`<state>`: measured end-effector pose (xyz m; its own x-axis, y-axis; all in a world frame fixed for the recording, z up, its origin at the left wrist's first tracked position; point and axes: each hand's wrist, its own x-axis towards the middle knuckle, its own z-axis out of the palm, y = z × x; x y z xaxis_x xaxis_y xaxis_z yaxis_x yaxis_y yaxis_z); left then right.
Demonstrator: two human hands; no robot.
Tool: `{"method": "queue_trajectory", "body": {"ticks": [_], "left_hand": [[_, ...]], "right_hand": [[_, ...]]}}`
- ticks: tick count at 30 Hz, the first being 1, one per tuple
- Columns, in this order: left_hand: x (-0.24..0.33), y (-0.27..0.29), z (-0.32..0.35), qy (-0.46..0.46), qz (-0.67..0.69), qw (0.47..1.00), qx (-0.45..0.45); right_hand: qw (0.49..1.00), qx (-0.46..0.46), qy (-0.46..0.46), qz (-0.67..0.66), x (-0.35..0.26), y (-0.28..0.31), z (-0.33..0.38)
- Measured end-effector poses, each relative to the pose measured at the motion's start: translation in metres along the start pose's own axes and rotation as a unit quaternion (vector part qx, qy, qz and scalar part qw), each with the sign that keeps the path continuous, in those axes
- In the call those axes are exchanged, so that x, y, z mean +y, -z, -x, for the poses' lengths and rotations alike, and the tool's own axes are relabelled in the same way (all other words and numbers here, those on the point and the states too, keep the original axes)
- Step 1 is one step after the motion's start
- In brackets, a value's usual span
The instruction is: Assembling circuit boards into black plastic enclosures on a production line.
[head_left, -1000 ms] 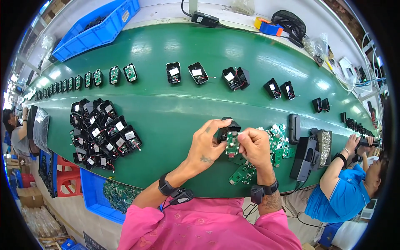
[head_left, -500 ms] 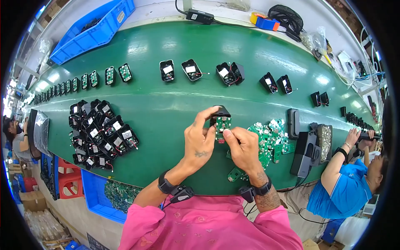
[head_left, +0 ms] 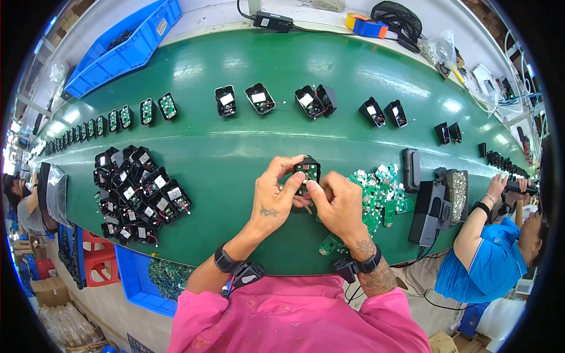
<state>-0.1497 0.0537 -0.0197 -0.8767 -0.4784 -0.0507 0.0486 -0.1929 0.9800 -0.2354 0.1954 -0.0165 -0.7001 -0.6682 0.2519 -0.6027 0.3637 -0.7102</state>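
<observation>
My left hand (head_left: 275,197) and my right hand (head_left: 338,204) together hold a small black plastic housing (head_left: 308,170) with a green circuit board set in it, just above the green belt (head_left: 235,65). The fingertips of both hands pinch its sides and press on the board. Right beside my right hand lies a heap of loose green circuit boards (head_left: 379,191). A cluster of several black housings with white labels (head_left: 138,194) lies to the left of my left hand.
Pairs of open black housings (head_left: 315,101) and small green-board units (head_left: 144,112) run along the far side of the belt. A blue bin (head_left: 126,50) sits at the back left. Black boxes (head_left: 432,212) stand to my right, where another person in blue (head_left: 491,247) works.
Both hands have lifted the housing slightly further from me and leftward. The board now sits inside the housing, with my fingers pressing on it.
</observation>
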Motion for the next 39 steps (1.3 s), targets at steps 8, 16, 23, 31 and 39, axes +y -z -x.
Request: {"method": "queue_trajectory", "body": {"ticks": [8,16,23,31,39], "left_hand": [[0.001,-0.004,0.002,0.063,0.031,0.997,-0.024],[0.002,-0.01,0.007,0.004,-0.05,0.998,-0.029],[0.004,-0.013,0.01,-0.08,-0.112,0.99,0.012],[0.038,0.036,-0.043,-0.044,-0.143,0.976,0.16],[0.041,0.181,-0.144,-0.042,-0.356,0.883,0.303]], "right_hand": [[0.972,-0.042,-0.048,-0.224,-0.009,-0.006,-0.003],[0.973,-0.009,-0.051,-0.225,-0.007,-0.013,-0.001],[0.978,0.039,-0.017,-0.202,-0.01,-0.02,-0.001],[0.977,0.135,-0.056,-0.152,-0.001,0.002,-0.002],[0.97,0.221,-0.052,-0.088,0.023,0.041,-0.011]]}}
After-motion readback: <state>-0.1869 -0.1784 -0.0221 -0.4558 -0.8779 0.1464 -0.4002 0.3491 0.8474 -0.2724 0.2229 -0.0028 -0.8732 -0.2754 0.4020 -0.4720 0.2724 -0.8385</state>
